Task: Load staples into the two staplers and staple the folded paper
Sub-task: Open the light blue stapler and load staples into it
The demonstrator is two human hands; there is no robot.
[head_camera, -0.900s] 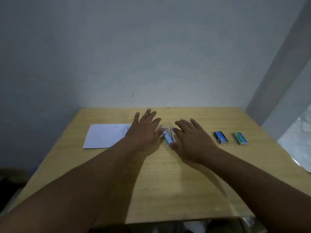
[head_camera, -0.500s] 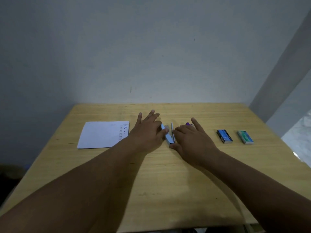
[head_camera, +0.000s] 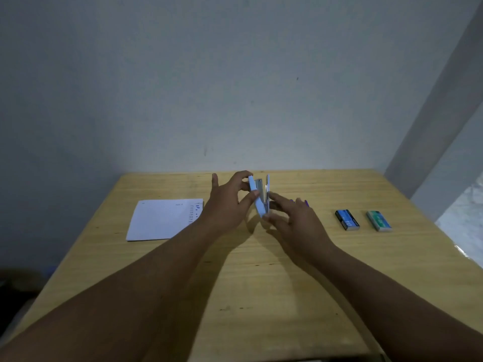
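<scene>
A light blue stapler (head_camera: 260,198) is raised off the wooden table (head_camera: 261,296), hinged apart so its metal magazine shows. My left hand (head_camera: 228,202) grips its left arm between thumb and fingers. My right hand (head_camera: 292,223) touches the stapler's lower end and right arm with its fingertips. A small purple object (head_camera: 306,203), perhaps the second stapler, peeks out behind my right hand, mostly hidden. The white folded paper (head_camera: 163,219) lies flat to the left. A blue staple box (head_camera: 347,220) and a green staple box (head_camera: 379,221) lie to the right.
The table stands against a grey wall. Its right edge drops to a pale floor (head_camera: 465,226). Bare wood stretches between my forearms toward the near edge.
The stapler has risen from the table into both hands and now stands more upright, with its arms spread. My left hand has closed around it. The view has tilted slightly.
</scene>
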